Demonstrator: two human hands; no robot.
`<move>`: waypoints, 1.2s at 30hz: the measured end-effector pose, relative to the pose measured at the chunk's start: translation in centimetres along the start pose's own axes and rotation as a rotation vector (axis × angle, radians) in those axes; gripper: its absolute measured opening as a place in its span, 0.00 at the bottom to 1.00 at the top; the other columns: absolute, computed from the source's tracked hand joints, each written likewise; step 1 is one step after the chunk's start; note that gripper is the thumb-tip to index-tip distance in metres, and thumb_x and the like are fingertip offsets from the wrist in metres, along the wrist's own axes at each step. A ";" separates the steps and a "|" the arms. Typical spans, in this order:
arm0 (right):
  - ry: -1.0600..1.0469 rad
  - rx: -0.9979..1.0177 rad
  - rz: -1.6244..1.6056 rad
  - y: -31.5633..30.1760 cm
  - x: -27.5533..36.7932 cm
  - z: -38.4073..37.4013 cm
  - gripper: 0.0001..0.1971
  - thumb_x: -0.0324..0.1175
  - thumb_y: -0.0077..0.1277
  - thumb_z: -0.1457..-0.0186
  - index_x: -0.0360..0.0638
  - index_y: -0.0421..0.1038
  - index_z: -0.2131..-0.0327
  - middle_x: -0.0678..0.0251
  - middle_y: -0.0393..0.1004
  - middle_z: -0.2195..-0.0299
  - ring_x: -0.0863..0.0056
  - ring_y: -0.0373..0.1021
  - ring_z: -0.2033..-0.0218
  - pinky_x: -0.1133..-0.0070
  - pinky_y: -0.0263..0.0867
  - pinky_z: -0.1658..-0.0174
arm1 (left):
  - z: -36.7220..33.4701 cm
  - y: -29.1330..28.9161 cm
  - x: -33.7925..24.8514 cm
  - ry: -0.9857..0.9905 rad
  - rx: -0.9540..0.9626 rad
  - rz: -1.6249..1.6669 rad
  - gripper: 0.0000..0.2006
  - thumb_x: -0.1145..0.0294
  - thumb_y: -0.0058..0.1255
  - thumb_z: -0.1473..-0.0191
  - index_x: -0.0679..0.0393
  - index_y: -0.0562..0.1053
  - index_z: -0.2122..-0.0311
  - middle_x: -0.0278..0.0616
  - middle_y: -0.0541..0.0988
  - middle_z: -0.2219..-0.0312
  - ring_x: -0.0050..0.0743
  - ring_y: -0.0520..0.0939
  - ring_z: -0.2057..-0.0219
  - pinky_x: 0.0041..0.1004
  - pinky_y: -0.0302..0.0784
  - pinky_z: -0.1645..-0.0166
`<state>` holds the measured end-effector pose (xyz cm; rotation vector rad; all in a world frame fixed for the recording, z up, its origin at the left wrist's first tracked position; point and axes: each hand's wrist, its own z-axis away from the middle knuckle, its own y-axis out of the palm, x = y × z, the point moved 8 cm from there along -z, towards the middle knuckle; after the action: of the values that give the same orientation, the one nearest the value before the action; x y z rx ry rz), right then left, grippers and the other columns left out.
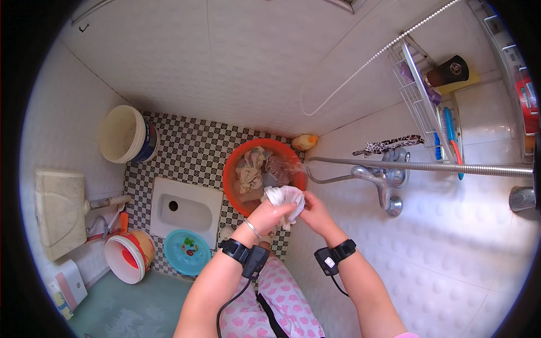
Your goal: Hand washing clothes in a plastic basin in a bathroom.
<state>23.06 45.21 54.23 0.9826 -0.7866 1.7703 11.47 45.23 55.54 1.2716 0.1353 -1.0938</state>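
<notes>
A bunched white cloth is held up over the near right rim of an orange-red basin. My left hand is closed round the cloth's left part. On its other side, my right hand grips the cloth with bent fingers. Wet clothes, some patterned and some brownish, lie in water inside the basin. A stream of water comes in at the basin's right side, beside the looped metal shower hose. Part of the basin's near side is hidden behind my hands and the cloth.
Left of the basin are a squat toilet, a light-blue basin, a white bucket and another bucket. A yellow bottle stands by the right wall. The wall tap and wire rack stick out there.
</notes>
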 end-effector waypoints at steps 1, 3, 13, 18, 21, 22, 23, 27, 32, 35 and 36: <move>0.017 -0.051 -0.020 -0.9 -0.2 0.3 0.16 0.23 0.49 0.49 0.39 0.64 0.55 0.68 0.71 0.59 0.81 0.68 0.58 0.82 0.64 0.54 | 0.0 0.3 0.0 -0.006 0.031 -0.065 0.13 0.72 0.48 0.48 0.59 0.69 0.55 0.33 0.75 0.65 0.20 0.75 0.66 0.22 0.72 0.64; 0.017 -0.139 -0.080 -2.3 -0.7 0.9 0.11 0.23 0.50 0.49 0.41 0.65 0.61 0.71 0.71 0.64 0.84 0.68 0.62 0.85 0.64 0.57 | 0.0 0.6 0.1 -0.028 0.066 -0.190 0.13 0.74 0.47 0.49 0.60 0.69 0.56 0.33 0.75 0.66 0.18 0.73 0.69 0.21 0.72 0.65; 0.009 -0.310 0.040 -5.8 -0.3 1.9 0.07 0.21 0.48 0.50 0.38 0.67 0.65 0.71 0.71 0.66 0.83 0.69 0.63 0.84 0.65 0.57 | -1.0 -1.4 2.4 -0.119 -0.174 -0.347 0.10 0.79 0.47 0.50 0.65 0.70 0.60 0.38 0.77 0.65 0.22 0.76 0.66 0.22 0.72 0.60; -0.030 -0.218 -0.102 -6.3 0.6 2.1 0.13 0.22 0.49 0.51 0.38 0.66 0.60 0.66 0.70 0.58 0.79 0.66 0.55 0.79 0.61 0.49 | -2.1 -0.4 1.9 0.035 -0.178 0.099 0.13 0.78 0.41 0.46 0.64 0.68 0.55 0.39 0.75 0.64 0.24 0.75 0.65 0.24 0.71 0.61; -0.076 -0.280 -0.074 -6.2 1.4 2.3 0.22 0.24 0.52 0.53 0.38 0.62 0.53 0.63 0.66 0.51 0.76 0.63 0.49 0.77 0.59 0.47 | -2.3 0.4 1.7 0.064 -0.086 0.151 0.15 0.75 0.39 0.44 0.61 0.65 0.50 0.42 0.74 0.59 0.29 0.75 0.56 0.28 0.71 0.51; -0.077 -0.280 -0.076 -5.8 1.5 2.4 0.22 0.24 0.52 0.53 0.38 0.62 0.53 0.63 0.66 0.51 0.76 0.63 0.49 0.77 0.59 0.47 | -2.3 0.5 1.7 0.063 -0.086 0.150 0.15 0.75 0.39 0.44 0.61 0.65 0.50 0.42 0.74 0.59 0.29 0.75 0.56 0.28 0.71 0.51; -0.115 -0.129 -0.072 -4.0 2.1 2.4 0.26 0.25 0.53 0.54 0.39 0.59 0.49 0.63 0.64 0.50 0.75 0.62 0.48 0.76 0.58 0.46 | -2.3 0.6 2.4 -0.011 -0.101 0.224 0.16 0.74 0.39 0.43 0.61 0.64 0.49 0.42 0.73 0.58 0.30 0.74 0.54 0.29 0.70 0.50; -0.131 0.002 0.099 -0.9 3.7 2.8 0.33 0.26 0.56 0.55 0.39 0.54 0.44 0.62 0.64 0.49 0.72 0.61 0.47 0.76 0.57 0.45 | -1.5 3.4 2.0 -0.199 -0.063 0.086 0.18 0.72 0.42 0.47 0.62 0.64 0.50 0.38 0.72 0.61 0.28 0.74 0.59 0.26 0.70 0.55; 0.014 -0.041 -0.007 -2.3 0.6 1.9 0.17 0.24 0.43 0.47 0.38 0.63 0.52 0.67 0.70 0.57 0.78 0.65 0.53 0.80 0.60 0.50 | -2.6 4.8 2.6 0.000 0.082 -0.363 0.21 0.76 0.47 0.59 0.63 0.66 0.55 0.35 0.71 0.65 0.21 0.72 0.64 0.22 0.70 0.62; 0.054 -0.115 -0.173 -4.3 -0.4 2.0 0.15 0.24 0.37 0.46 0.37 0.66 0.55 0.68 0.72 0.59 0.79 0.66 0.56 0.82 0.61 0.52 | -2.7 4.5 2.7 0.037 0.089 -0.520 0.25 0.77 0.46 0.59 0.62 0.65 0.50 0.37 0.73 0.63 0.22 0.72 0.64 0.22 0.70 0.62; 0.054 -0.113 -0.173 -4.8 -0.6 2.0 0.15 0.24 0.37 0.46 0.37 0.66 0.55 0.68 0.72 0.59 0.79 0.66 0.56 0.82 0.61 0.52 | -2.8 4.7 2.0 0.145 0.091 -0.656 0.27 0.78 0.46 0.59 0.62 0.65 0.48 0.37 0.74 0.62 0.22 0.73 0.64 0.22 0.70 0.61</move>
<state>28.23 45.03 55.12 0.8969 -0.7371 1.5798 17.19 45.84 56.50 1.4297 0.6535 -1.5721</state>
